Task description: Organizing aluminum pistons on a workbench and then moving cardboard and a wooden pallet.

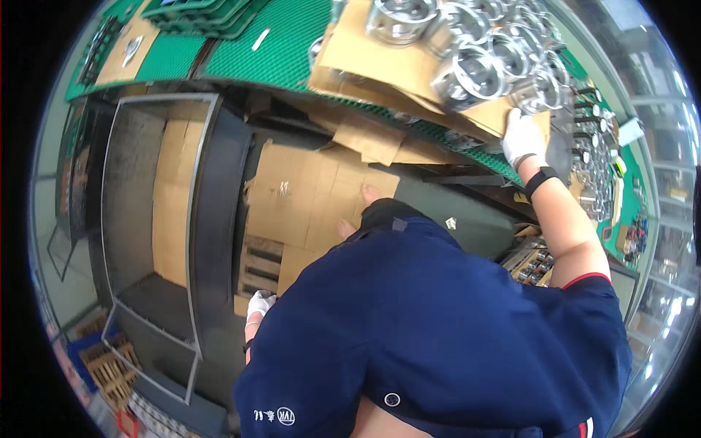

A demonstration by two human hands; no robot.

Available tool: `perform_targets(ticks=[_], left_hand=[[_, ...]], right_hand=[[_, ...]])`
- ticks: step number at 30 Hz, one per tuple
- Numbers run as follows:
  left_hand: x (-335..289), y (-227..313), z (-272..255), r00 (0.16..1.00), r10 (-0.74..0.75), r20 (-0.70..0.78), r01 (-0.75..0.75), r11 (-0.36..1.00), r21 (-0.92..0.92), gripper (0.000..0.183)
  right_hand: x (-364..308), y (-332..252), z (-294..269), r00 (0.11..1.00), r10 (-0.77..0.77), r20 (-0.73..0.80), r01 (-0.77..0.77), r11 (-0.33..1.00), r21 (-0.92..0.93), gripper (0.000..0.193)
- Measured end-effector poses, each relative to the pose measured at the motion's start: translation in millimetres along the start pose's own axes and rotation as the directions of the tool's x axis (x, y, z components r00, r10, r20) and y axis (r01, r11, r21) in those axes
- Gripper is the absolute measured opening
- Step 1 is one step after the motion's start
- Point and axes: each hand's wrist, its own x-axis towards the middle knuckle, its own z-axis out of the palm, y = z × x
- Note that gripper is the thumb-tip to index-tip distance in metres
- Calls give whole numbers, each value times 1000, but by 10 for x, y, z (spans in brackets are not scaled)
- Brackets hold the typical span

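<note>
My right hand, in a white glove, reaches up to the front edge of the bench. Its fingers are stretched out against the edge of the cardboard sheet, just below a shiny metal piston. I see no piston lifted in it. Several more pistons stand crowded together on the cardboard. My left hand, also gloved in white, hangs low beside my body, away from the bench. No held thing shows there, and its fingers are too small and partly hidden to make out.
Green matting covers the bench, with green crates at the far left. A dark metal frame cart stands to my left. Flattened cardboard lies on the floor. More metal parts sit below my right arm.
</note>
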Motion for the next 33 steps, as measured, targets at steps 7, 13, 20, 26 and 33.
perform_targets(ticks=[7, 13, 20, 26, 33], left_hand=[[-367, -720, 653, 985, -171, -20, 169, 983, -77, 29], [-340, -213, 768, 989, -2, 149, -13, 995, 101, 31], [-311, 1135, 651, 971, 188, 147, -185, 982, -32, 35], [-132, 1166, 891, 940, 258, 222, -228, 961, -155, 35], [-12, 714, 1099, 957, 157, 242, -169, 985, 30, 41]], right_hand=[[35, -32, -46, 997, -50, -50, 47, 996, -76, 24], [149, -85, -13, 974, -172, -147, 133, 961, -243, 26], [112, -88, 11, 993, -108, -48, 95, 972, -216, 29], [120, -75, 13, 989, -141, -51, 129, 972, -195, 42], [106, -40, 110, 975, -169, -144, 134, 964, -228, 27]])
